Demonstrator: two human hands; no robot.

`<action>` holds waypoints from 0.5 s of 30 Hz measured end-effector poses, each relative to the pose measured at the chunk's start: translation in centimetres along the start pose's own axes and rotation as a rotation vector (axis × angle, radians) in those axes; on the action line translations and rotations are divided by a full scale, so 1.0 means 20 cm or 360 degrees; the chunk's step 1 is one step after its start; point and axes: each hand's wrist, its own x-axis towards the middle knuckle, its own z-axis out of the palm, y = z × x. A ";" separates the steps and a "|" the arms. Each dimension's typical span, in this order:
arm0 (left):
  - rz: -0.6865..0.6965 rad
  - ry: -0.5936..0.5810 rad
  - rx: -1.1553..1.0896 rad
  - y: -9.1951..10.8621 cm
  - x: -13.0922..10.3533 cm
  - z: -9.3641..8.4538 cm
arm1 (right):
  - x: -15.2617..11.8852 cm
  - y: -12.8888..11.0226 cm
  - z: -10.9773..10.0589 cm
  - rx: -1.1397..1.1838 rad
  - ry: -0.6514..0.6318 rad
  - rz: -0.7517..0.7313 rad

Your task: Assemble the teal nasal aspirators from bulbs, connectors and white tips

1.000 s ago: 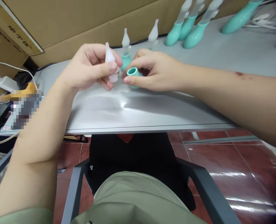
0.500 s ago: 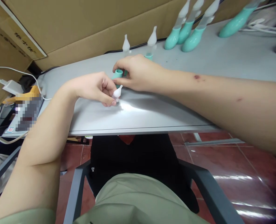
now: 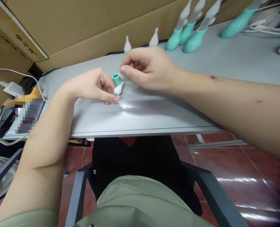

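Note:
My left hand point(image 3: 102, 89) is closed on a nasal aspirator tip point(image 3: 118, 89), a white pointed nozzle on a clear base, pinched by the thumb and fingers. Just behind it shows a teal rubber bulb point(image 3: 116, 79) with its round mouth upward. Its lower part is hidden, and I cannot tell whether my left fingers touch it. To the right of the bulb and apart from it, my right hand point(image 3: 145, 67) is raised with fingers curled and thumb close to the index fingertip. What it holds, if anything, is hidden. Two more white nozzles point(image 3: 128, 44) rise behind it.
Several assembled teal aspirators point(image 3: 193, 41) stand along the back right, with another point(image 3: 238, 24) leaning farther right near white cables point(image 3: 269, 26). Cardboard point(image 3: 83, 25) walls off the back. At left are a white adapter point(image 3: 13, 87), a yellow object point(image 3: 37, 93) and a pixelated device.
My right hand has come off the teal bulb and moved up and right. The bulb's mouth is now in plain view. My left hand has shifted slightly up with the aspirator tip.

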 end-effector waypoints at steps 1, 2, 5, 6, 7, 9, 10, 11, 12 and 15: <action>0.0022 0.0059 -0.0019 -0.01 0.00 0.00 | -0.01 0.00 -0.01 0.0133 -0.0048 -0.0004; 0.0031 0.0100 -0.0035 -0.02 0.00 0.00 | -0.01 0.00 0.00 0.0248 -0.0100 -0.0004; -0.0006 0.0156 -0.0086 -0.03 0.00 0.01 | -0.02 0.01 0.03 0.0442 -0.0207 0.0010; -0.0020 0.0159 -0.0112 -0.03 0.00 0.01 | -0.02 0.01 0.04 0.0472 -0.0210 0.0019; -0.0021 0.0166 -0.0143 -0.03 0.00 0.02 | -0.02 0.00 0.05 0.0498 -0.0211 0.0027; -0.0009 0.0166 -0.0211 -0.03 0.00 0.02 | -0.02 -0.01 0.06 0.0556 -0.0203 0.0032; -0.0003 0.0157 -0.0242 -0.03 0.01 0.02 | -0.02 -0.01 0.07 0.0580 -0.0200 0.0036; 0.0008 0.0149 -0.0268 -0.04 0.01 0.02 | -0.03 -0.02 0.07 0.0604 -0.0200 0.0040; 0.0021 0.0133 -0.0285 -0.06 0.02 0.02 | -0.03 -0.02 0.07 0.0626 -0.0202 0.0041; 0.0115 0.0053 -0.0319 -0.10 0.03 0.02 | -0.03 -0.02 0.07 0.0651 -0.0216 0.0027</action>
